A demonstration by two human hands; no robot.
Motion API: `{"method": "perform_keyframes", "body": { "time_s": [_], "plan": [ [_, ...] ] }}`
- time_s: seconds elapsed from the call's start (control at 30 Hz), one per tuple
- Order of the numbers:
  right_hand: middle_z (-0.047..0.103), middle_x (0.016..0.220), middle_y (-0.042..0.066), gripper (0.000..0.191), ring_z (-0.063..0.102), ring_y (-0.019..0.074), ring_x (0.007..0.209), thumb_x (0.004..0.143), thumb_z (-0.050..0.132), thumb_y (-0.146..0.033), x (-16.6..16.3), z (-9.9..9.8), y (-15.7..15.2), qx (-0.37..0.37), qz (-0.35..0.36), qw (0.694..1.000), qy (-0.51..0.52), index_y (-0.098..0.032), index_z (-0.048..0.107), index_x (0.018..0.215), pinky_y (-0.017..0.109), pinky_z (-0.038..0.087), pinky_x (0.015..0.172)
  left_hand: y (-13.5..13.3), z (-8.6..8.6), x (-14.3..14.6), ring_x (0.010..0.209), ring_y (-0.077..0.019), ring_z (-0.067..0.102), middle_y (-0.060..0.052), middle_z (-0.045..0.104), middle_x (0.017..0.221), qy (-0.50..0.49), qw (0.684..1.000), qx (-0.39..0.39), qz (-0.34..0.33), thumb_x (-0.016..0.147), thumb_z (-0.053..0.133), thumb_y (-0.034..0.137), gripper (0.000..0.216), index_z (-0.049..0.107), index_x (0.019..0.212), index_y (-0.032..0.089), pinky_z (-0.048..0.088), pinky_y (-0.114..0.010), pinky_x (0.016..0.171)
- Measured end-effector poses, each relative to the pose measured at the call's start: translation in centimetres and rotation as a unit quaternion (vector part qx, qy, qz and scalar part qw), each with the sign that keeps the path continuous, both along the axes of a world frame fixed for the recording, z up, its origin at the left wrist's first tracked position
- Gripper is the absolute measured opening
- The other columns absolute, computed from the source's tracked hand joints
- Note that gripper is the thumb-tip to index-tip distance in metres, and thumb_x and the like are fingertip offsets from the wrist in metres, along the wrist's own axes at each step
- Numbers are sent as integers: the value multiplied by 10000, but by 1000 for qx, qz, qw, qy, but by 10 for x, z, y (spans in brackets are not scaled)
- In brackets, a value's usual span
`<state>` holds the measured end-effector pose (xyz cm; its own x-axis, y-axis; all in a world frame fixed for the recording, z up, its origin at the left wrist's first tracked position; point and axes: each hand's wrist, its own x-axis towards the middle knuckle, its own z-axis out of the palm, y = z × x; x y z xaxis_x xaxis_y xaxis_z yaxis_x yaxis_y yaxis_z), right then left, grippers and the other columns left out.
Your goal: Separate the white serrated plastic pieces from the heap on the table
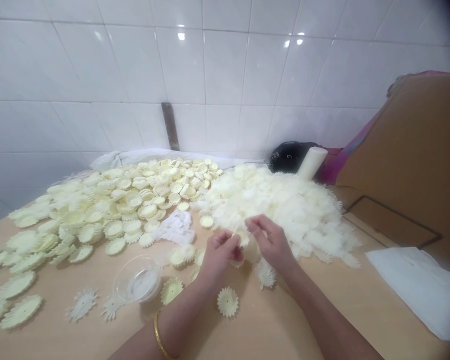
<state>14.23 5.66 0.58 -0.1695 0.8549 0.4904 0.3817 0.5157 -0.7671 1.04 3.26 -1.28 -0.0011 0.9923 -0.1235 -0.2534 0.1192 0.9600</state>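
Over the table [260, 327], the left hand [218, 254] pinches a disc [243, 238] beside the narrowed right hand [273, 243], whose hold is unclear.

I count two hands, the left [219, 252] and the right [272, 242], at centre, and one gold bangle [157, 331] at bottom. Two heaps: scalloped discs [135, 192] centre-left, dozens, too overlapped for me to number, and thin frilled pieces [277, 200] centre-right, equally uncountable. One lone disc [228, 302] lies lower centre; two loose white pieces [81, 304] lower left. One clear cup [154, 287] there too. At right, one white roll [312, 163], one black object [290, 155], one cardboard box [405, 140], one white sheet [416, 290]. One metal strip [169, 125], upper middle.
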Motion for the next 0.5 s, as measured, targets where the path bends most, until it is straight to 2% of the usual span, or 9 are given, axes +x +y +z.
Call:
{"method": "perform_keyframes", "body": {
  "time_s": [0.1, 0.17, 0.37, 0.5],
  "plan": [
    [566, 783, 28, 127, 522, 158, 746, 770, 519, -305, 0, 2, -1, 44, 29, 999, -12, -181, 541, 791, 277, 418, 688, 0, -1, -2, 468, -88, 490, 19, 530, 509, -7, 1000, 20, 7, 666, 601, 347, 227, 495, 602, 156, 397, -224, 524],
    [562, 774, 25, 97, 521, 158, 741, 761, 535, -282, 0, 1, -1, 53, 24, 998, -23, -185, 530, 768, 279, 418, 678, 0, 0, -3, 468, -88, 491, 24, 520, 500, 2, 1000, 26, 4, 679, 590, 344, 226, 493, 600, 157, 394, -223, 523],
    [514, 642, -4, 179, 482, 134, 627, 808, 473, -267, -1, -3, -1, 85, -157, 984, 19, -184, 491, 651, 257, 388, 607, -2, 8, -1, 470, -95, 508, 8, 553, 541, 61, 996, 55, -36, 705, 563, 362, 241, 494, 600, 156, 382, -222, 523],
    [501, 632, -9, 182, 463, 126, 598, 814, 468, -279, -4, -7, 0, 88, -212, 973, 25, -182, 477, 660, 245, 374, 581, -2, 11, 4, 466, -92, 500, 18, 540, 537, 54, 995, 65, -44, 712, 556, 347, 235, 476, 592, 162, 382, -224, 525]
  ]
}}
